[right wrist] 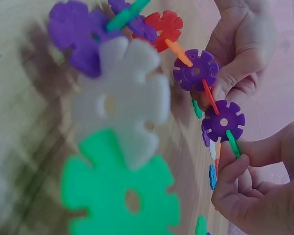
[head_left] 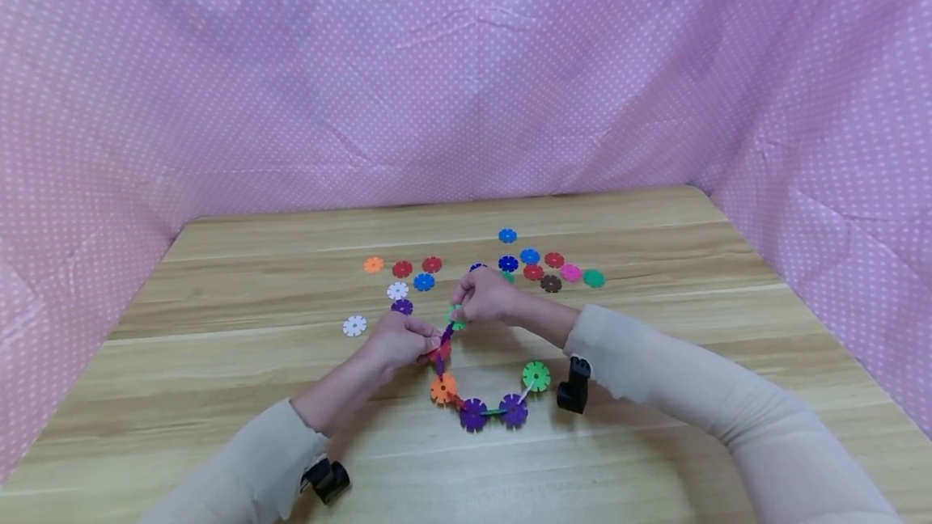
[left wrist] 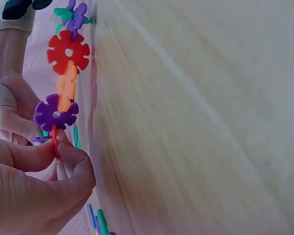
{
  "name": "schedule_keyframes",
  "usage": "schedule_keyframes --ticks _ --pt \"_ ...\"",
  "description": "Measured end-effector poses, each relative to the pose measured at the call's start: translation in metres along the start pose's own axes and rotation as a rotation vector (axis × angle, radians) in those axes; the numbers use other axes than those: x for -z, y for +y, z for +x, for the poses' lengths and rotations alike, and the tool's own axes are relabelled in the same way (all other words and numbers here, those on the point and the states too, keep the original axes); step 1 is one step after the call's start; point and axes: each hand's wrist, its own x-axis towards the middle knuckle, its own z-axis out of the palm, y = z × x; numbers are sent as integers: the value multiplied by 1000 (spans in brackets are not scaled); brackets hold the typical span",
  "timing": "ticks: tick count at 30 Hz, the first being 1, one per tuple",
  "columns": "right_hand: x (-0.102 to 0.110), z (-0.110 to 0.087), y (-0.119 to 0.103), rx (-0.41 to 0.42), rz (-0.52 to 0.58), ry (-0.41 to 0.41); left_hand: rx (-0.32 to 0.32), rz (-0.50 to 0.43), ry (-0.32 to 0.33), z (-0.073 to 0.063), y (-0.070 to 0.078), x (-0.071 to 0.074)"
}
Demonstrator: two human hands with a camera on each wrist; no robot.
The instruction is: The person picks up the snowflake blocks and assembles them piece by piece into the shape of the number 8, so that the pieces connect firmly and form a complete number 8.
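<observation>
A chain of slotted plastic flower discs hangs between my hands, its lower part curving over the table. My left hand [head_left: 396,340] pinches a red disc [left wrist: 55,142] between thumb and fingers. In my right hand [head_left: 486,297], thumb and fingertips grip a green disc [right wrist: 233,143], which is slotted into a purple disc [right wrist: 224,122]. That purple disc joins the red one. Past the left hand, the chain runs through another purple disc [left wrist: 56,113], an orange disc [head_left: 442,388], red, purple and green ones, to a white disc [right wrist: 154,93] and a bright green end disc [head_left: 536,377].
Loose discs lie scattered beyond my hands on the wooden table [head_left: 255,281]. A white disc [head_left: 354,326] and an orange disc [head_left: 374,264] are at left; several blue, red, pink, brown and green discs [head_left: 593,278] lie at right. Pink dotted cloth [head_left: 466,103] surrounds the table.
</observation>
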Motion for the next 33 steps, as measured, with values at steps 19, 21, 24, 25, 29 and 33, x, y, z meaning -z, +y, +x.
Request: schedule_keyframes --ticks 19,21,24,25,29,33 --pt "15 0 7 -67 245 -116 12 -237 -103 -12 -1 4" --pt "15 -1 9 -56 264 -128 20 -271 -115 -15 -2 1" --pt "14 -4 13 -55 295 -137 22 -307 -123 -20 -5 -2" --pt "13 -6 15 -60 299 -135 20 -320 -125 -22 -6 -3" --pt "9 -12 19 -101 306 -119 14 -309 -120 -26 -11 -5" --pt "3 -17 22 -124 345 -102 11 -251 -119 -28 -14 -4"
